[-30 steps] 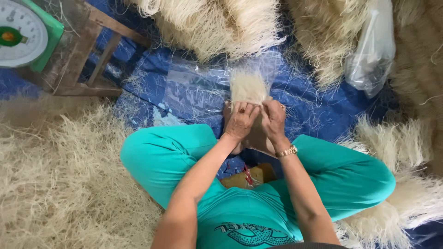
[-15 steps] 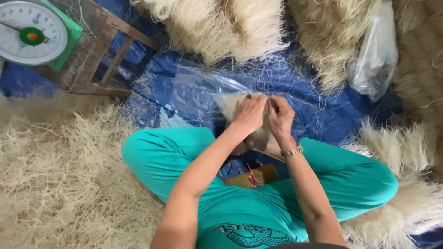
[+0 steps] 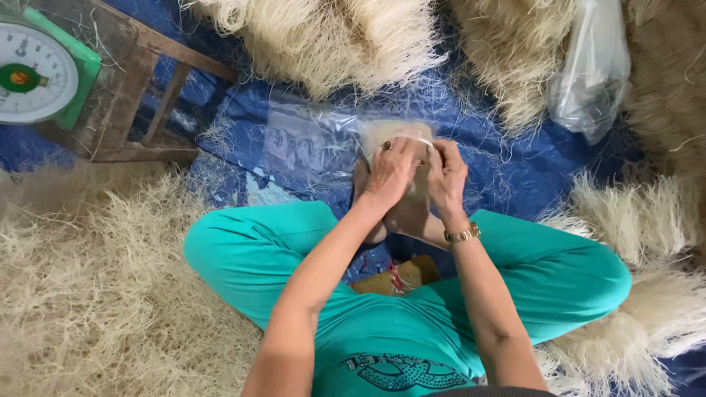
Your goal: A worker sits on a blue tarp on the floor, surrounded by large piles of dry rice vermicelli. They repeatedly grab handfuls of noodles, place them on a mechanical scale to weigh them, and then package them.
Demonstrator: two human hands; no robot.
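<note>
**Bagging up a bundle of dried noodles on the floor**

Sitting cross-legged on a blue tarp (image 3: 515, 169) in teal trousers, the person has both hands up front over a small bundle of pale noodles (image 3: 390, 132); that bundle sits just past the crossed feet, right at the mouth of a clear plastic bag (image 3: 309, 143) that lies flat on the tarp and stretches off to the left.

Left hand (image 3: 390, 175) is curled down over the near end of the bundle, fingers bent and closed on it, ring showing on one finger; right hand (image 3: 447, 176) is right beside it, fingers pinched together at the bundle's right edge, and it looks like it's gripping the bag's thin rim there, though the plastic is too see-through to be sure; gold bracelet on that wrist.

Around it all: big loose heaps of the same pale noodles on both sides and up top; a green dial scale (image 3: 37, 73) on a low wooden stool (image 3: 147, 110) at top left; another crumpled clear bag (image 3: 588, 73) at top right; a bit of brown cardboard (image 3: 397, 276) tucked in the lap.
</note>
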